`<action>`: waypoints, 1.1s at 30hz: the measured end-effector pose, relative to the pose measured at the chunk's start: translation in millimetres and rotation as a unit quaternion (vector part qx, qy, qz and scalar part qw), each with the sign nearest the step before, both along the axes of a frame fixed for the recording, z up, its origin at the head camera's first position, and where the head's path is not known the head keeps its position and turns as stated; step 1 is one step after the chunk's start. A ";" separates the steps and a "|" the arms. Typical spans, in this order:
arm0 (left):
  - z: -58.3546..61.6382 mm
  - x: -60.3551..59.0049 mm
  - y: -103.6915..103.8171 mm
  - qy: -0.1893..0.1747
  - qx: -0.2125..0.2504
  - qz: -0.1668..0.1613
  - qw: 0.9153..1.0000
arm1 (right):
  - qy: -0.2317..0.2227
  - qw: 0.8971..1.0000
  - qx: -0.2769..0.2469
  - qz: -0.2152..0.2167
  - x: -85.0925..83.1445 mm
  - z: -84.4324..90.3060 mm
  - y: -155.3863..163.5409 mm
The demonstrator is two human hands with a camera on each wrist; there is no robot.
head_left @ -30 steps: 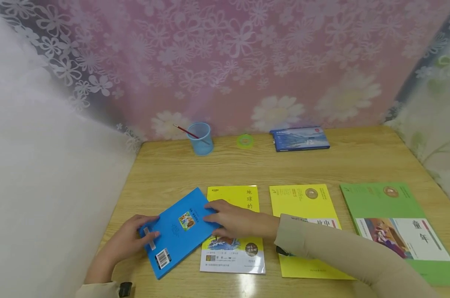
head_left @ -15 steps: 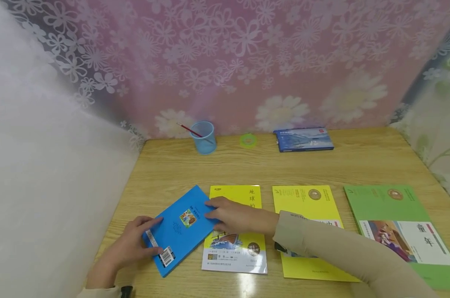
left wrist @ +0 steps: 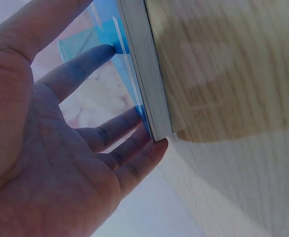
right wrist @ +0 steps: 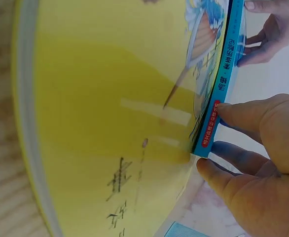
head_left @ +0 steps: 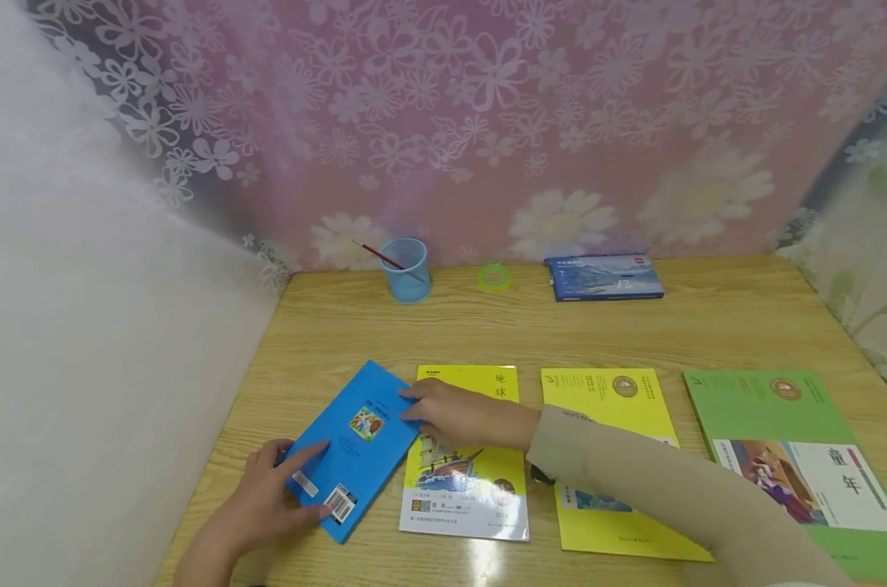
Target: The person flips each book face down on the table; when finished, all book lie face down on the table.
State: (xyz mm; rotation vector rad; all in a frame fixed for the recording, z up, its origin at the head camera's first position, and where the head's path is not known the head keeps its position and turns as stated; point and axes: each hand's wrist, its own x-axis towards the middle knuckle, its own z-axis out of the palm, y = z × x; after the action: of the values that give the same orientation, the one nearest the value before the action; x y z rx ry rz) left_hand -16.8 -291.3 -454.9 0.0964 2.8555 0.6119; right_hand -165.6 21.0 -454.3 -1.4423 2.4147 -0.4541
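Observation:
A blue book (head_left: 363, 456) lies tilted, back cover up, on the wooden table (head_left: 561, 334), its right edge overlapping a yellow book (head_left: 465, 481). My left hand (head_left: 315, 481) rests with straight fingers on the blue book's near left corner; in the left wrist view the fingertips (left wrist: 154, 145) touch its page edge (left wrist: 144, 74). My right hand (head_left: 414, 412) holds the blue book's right edge. In the right wrist view, thumb and fingers (right wrist: 233, 111) pinch the blue spine (right wrist: 222, 84) above the yellow cover (right wrist: 110, 98).
A second yellow book (head_left: 605, 408) and a green book (head_left: 774, 416) lie in a row to the right. At the back stand a blue cup (head_left: 407, 273) with a red pen (head_left: 373, 254), a green tape ring (head_left: 493, 278) and a blue box (head_left: 603, 277). Curtains close off the left side and back.
The blue book has turned slightly more upright. My left hand has slid down its left edge toward the near corner. My right hand has stayed on the book's right edge.

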 end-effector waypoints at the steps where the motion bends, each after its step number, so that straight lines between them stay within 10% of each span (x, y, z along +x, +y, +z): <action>1: 0.3 1.9 1.2 0.001 -0.001 0.001 1.000 | 0.001 1.000 0.000 0.002 -0.9 0.1 -1.0; 33: -0.8 26.2 39.1 -0.051 -0.098 0.064 0.992 | 0.011 0.998 0.001 0.060 -31.2 1.7 -35.4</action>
State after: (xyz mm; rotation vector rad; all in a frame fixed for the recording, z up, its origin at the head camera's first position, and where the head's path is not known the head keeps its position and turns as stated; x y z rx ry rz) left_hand 9.4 -252.2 -455.7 -0.1464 2.8202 0.3453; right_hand -196.9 -14.4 -452.6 -1.5895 2.3286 -0.4090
